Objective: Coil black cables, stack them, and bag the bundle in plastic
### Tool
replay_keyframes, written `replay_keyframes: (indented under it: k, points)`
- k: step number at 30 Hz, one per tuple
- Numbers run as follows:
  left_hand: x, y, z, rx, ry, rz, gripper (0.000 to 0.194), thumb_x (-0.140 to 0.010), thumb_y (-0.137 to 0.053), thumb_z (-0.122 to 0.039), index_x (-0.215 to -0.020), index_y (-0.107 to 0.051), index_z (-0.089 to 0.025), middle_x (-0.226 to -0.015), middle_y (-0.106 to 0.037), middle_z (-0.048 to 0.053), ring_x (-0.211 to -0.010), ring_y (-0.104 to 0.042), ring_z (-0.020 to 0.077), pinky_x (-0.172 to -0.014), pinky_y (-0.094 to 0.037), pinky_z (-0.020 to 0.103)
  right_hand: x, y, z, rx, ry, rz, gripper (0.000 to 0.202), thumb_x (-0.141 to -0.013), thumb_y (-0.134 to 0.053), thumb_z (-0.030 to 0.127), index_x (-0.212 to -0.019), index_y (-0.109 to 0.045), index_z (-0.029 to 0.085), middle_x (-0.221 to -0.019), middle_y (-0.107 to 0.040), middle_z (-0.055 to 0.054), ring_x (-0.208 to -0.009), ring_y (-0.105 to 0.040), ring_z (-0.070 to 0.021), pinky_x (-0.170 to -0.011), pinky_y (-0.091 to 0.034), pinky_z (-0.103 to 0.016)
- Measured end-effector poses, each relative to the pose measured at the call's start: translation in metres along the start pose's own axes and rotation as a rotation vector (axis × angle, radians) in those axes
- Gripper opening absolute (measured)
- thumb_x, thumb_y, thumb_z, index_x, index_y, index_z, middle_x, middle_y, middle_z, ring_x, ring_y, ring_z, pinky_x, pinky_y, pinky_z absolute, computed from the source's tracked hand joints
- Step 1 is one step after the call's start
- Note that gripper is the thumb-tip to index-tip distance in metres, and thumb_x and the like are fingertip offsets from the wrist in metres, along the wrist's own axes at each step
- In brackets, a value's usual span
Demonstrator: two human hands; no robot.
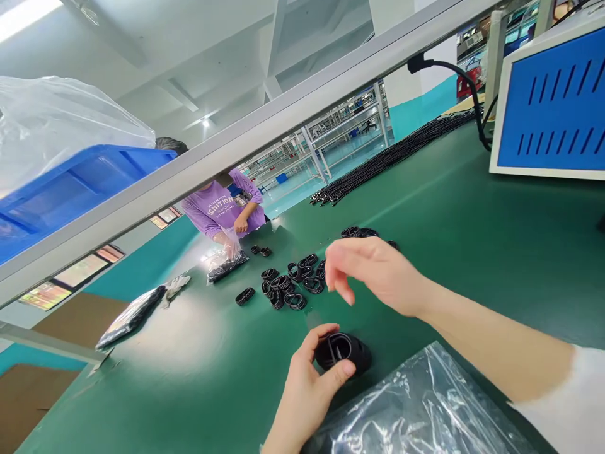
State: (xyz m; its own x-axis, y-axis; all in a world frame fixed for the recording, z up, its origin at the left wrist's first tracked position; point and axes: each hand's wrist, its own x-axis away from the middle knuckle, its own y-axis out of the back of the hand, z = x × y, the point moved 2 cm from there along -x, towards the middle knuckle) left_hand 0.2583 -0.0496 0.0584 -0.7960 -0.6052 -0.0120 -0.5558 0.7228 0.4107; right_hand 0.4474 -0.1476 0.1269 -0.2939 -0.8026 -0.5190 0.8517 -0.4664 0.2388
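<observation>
My left hand (312, 381) is closed around a bundle of coiled black cables (362, 354), low over the green tabletop. The thumb and fingers grip its near and far sides, and the loops face left. Above and beyond it, my right hand (373, 271) hovers loosely bent, thumb apart from the fingers, with nothing visible in it. Just left of that hand lies a loose group of coiled black cables (282, 284). More coils (352, 232) sit behind it, partly covered by the hand. A clear plastic bag (425, 410) lies flat in front of my right forearm.
Across the bench (189, 378), a person in a purple shirt (224, 208) handles a bag of black items (227, 265). Long black cables (397, 154) lie along the back. A blue machine (558, 101) stands right. A shelf rail (283, 107) bearing a blue bin (85, 183) crosses overhead.
</observation>
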Motion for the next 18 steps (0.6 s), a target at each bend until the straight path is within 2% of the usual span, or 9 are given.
replay_keyframes:
  k: [2, 3, 5, 7, 8, 11, 15, 18]
  points:
    - [0.000, 0.000, 0.001, -0.045, 0.006, 0.044, 0.045, -0.087, -0.060, -0.057, -0.119, -0.065, -0.025, -0.122, -0.066, 0.008, -0.113, -0.059, 0.0285, -0.099, -0.042, 0.040, -0.013, -0.007, -0.052, 0.231, -0.104, -0.044, 0.036, -0.099, -0.036, 0.045, -0.088, -0.059, 0.020, -0.083, -0.065, -0.008, -0.080, -0.062, -0.0253, -0.078, -0.051, -0.041]
    - [0.000, 0.001, 0.001, -0.043, 0.013, 0.038, 0.046, -0.092, -0.049, -0.059, -0.118, -0.065, -0.025, -0.123, -0.065, 0.008, -0.116, -0.058, 0.0279, -0.101, -0.041, 0.040, -0.015, -0.012, -0.079, 0.321, -0.140, -0.052, 0.029, -0.096, -0.040, 0.035, -0.096, -0.063, 0.017, -0.101, -0.065, -0.014, -0.094, -0.061, -0.0306, -0.086, -0.048, -0.049]
    - [0.000, 0.001, 0.000, 0.004, 0.036, -0.016, 0.051, -0.096, -0.038, -0.062, -0.114, -0.067, -0.024, -0.123, -0.065, 0.008, -0.118, -0.057, 0.0276, -0.103, -0.040, 0.041, -0.011, -0.024, -0.128, 0.482, -0.185, -0.062, 0.033, -0.092, -0.044, 0.021, -0.119, -0.061, 0.014, -0.138, -0.049, -0.022, -0.123, -0.044, -0.0403, -0.101, -0.031, -0.064]
    - [-0.002, 0.001, 0.000, 0.056, 0.063, -0.069, 0.052, -0.096, -0.037, -0.062, -0.111, -0.068, -0.023, -0.120, -0.066, 0.008, -0.118, -0.058, 0.0277, -0.104, -0.040, 0.041, -0.003, -0.033, -0.162, 0.596, -0.199, -0.031, 0.041, -0.090, -0.049, 0.018, -0.131, -0.056, 0.011, -0.150, -0.034, -0.023, -0.135, -0.030, -0.0422, -0.108, -0.022, -0.064]
    - [-0.002, 0.002, 0.000, 0.079, 0.076, -0.096, 0.052, -0.096, -0.038, -0.061, -0.110, -0.068, -0.022, -0.119, -0.067, 0.008, -0.117, -0.058, 0.0278, -0.104, -0.041, 0.041, 0.001, -0.036, -0.173, 0.645, -0.202, -0.022, 0.043, -0.091, -0.050, 0.018, -0.133, -0.055, 0.010, -0.151, -0.032, -0.023, -0.137, -0.027, -0.0422, -0.110, -0.019, -0.064]
    - [-0.006, 0.004, 0.004, 0.157, 0.096, -0.191, 0.051, -0.094, -0.043, -0.060, -0.107, -0.069, -0.019, -0.117, -0.068, 0.011, -0.113, -0.061, 0.0288, -0.100, -0.044, 0.042, 0.007, -0.036, -0.186, 0.762, -0.192, -0.008, 0.039, -0.095, -0.048, 0.017, -0.133, -0.055, 0.012, -0.150, -0.034, -0.023, -0.137, -0.029, -0.0397, -0.111, -0.020, -0.062]
    - [-0.009, 0.007, 0.009, 0.286, 0.125, -0.286, 0.047, -0.091, -0.050, -0.058, -0.101, -0.070, -0.017, -0.122, -0.065, 0.012, -0.109, -0.063, 0.0300, -0.094, -0.049, 0.042, 0.006, -0.035, -0.188, 0.840, -0.143, 0.022, 0.042, -0.098, -0.050, 0.017, -0.140, -0.051, 0.023, -0.154, -0.030, -0.016, -0.135, -0.034, -0.0355, -0.109, -0.026, -0.058]
    - [-0.009, 0.008, 0.010, 0.327, 0.145, -0.320, 0.045, -0.090, -0.053, -0.057, -0.101, -0.070, -0.016, -0.122, -0.065, 0.012, -0.107, -0.064, 0.0291, -0.092, -0.050, 0.041, 0.005, -0.036, -0.190, 0.864, -0.129, 0.011, 0.032, -0.098, -0.053, 0.021, -0.130, -0.058, 0.021, -0.149, -0.038, -0.018, -0.133, -0.036, -0.0373, -0.106, -0.027, -0.060]
